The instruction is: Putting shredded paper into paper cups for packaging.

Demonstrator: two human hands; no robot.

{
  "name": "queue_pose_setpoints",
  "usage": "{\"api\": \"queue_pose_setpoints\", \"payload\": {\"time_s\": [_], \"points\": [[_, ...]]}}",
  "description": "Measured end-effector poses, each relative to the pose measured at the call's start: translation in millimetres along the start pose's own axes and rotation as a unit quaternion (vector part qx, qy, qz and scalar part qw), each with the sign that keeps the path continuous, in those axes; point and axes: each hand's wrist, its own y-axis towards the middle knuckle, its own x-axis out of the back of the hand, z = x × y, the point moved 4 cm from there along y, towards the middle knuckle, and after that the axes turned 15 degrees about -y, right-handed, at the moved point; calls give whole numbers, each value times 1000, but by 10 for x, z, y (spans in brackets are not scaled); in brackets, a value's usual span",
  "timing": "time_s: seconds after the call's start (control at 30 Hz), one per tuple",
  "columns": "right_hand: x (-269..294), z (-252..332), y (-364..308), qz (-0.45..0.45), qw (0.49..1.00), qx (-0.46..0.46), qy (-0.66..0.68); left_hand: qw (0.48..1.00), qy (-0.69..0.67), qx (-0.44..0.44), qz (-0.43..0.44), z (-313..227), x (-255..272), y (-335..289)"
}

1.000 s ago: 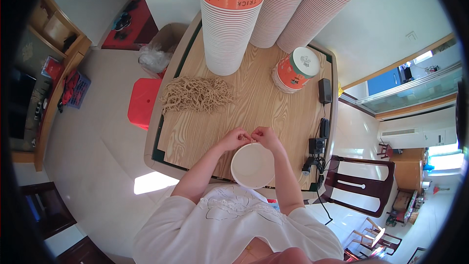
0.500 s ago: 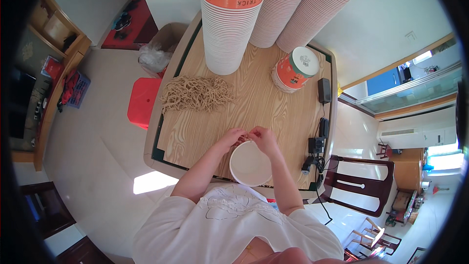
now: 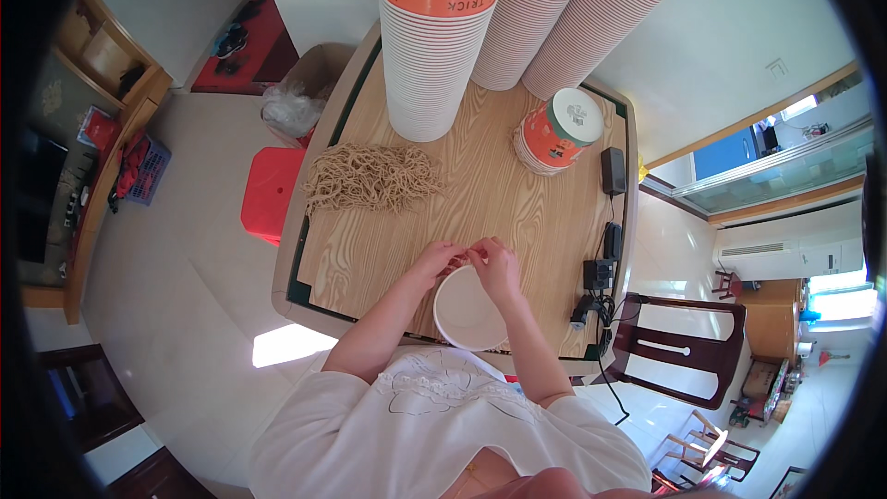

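Observation:
A paper bucket (image 3: 469,311) with a white inside rests near the table's front edge, its open mouth facing me. My left hand (image 3: 442,261) is closed at its far rim, the fingers bent against the outer wall. Beside it, my right hand (image 3: 496,268) is closed in a pinch, its fingertips meeting those of the left. Whatever small thing lies between the fingertips is hidden. Left of centre lies a loose pile of tan cords (image 3: 374,177). Upside-down orange printed buckets (image 3: 559,134) stand at the far right, with cord around the lower edge.
Tall stacks of nested paper buckets (image 3: 432,65) rise along the table's far side. Black power adapters (image 3: 599,273) with cables line the right edge. A red stool (image 3: 272,194) and a cardboard box (image 3: 323,72) stand left of the table, a dark wooden chair (image 3: 679,351) to the right.
My right hand has shifted slightly left and nearer along the bucket's rim, covering more of it. The left hand has hardly moved, and the bucket is nearly where it was.

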Motion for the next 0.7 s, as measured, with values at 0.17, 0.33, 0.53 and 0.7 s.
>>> {"api": "queue_pose_setpoints", "payload": {"time_s": [0.17,0.33,0.53,0.7], "points": [[24,68,-2,-5,1000,-4,-28,1000,-10,-4,-6,-10,25,13],[2,38,-15,-17,1000,1,-26,1000,0,-2,-9,-22,-3,0],[9,62,-48,-34,999,5,-33,1000,-29,-9,1,-17,12,23],[-24,24,-78,-27,999,-3,-19,1000,-16,-15,-19,-17,66,41]]}}
